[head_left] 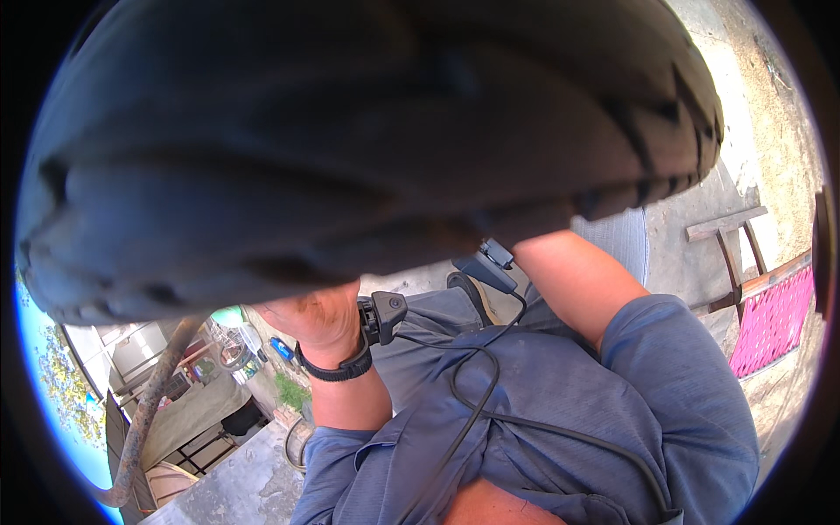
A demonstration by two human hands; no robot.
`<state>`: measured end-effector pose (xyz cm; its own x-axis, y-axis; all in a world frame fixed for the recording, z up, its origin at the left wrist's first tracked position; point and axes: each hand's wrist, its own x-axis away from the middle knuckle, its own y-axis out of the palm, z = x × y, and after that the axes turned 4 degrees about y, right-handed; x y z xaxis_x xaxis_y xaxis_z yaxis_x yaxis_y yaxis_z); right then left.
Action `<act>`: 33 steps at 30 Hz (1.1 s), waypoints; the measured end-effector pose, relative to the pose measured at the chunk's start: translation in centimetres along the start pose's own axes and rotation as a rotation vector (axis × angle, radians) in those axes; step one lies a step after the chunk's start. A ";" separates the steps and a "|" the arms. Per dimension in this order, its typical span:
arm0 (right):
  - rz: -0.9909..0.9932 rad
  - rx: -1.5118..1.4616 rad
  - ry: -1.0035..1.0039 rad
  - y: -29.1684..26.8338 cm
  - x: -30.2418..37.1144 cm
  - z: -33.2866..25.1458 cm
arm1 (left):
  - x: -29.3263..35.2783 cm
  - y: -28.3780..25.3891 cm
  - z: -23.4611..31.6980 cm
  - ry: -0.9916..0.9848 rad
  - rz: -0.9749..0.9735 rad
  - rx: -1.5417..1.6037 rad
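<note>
A large black tyre (367, 157) with chunky tread fills the upper part of the view, very close and blurred. My left hand (317, 317) reaches up to the tyre's lower edge; its wrist and heel show, while the fingers are hidden behind the rubber. A dark strap with a small black camera (385, 317) circles that wrist. From the right my right forearm (569, 271) goes up behind the tyre, which covers the hand. Another small black device (490, 264) sits near that wrist. Whether either hand grips the tyre cannot be seen.
Black cables (481, 407) cross my blue shirt. On the left, a rusty bent pipe (144, 429) rises beside a draped greyish cover (197, 420). At right stand a wooden frame (726, 226) and a pink woven seat (774, 324). Below lies concrete floor (241, 481).
</note>
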<state>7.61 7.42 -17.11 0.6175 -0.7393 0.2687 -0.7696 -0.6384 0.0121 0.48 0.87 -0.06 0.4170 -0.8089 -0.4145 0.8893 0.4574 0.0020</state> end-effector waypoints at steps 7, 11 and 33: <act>-0.042 -0.092 0.074 -0.3 0.1 -0.3 | -0.1 -0.2 -0.1 0.012 -0.041 -0.002; 0.017 -0.117 0.008 -0.2 0.2 -0.2 | -0.2 -0.3 -0.1 0.026 -0.067 -0.008; 0.081 -0.133 -0.243 -0.7 0.7 -1.2 | 0.1 -0.1 0.0 0.028 0.008 -0.032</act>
<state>8.39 7.62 -15.75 0.5617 -0.8266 0.0352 -0.8226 -0.5534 0.1305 0.44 0.74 -0.09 0.4181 -0.7947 -0.4401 0.8792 0.4759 -0.0240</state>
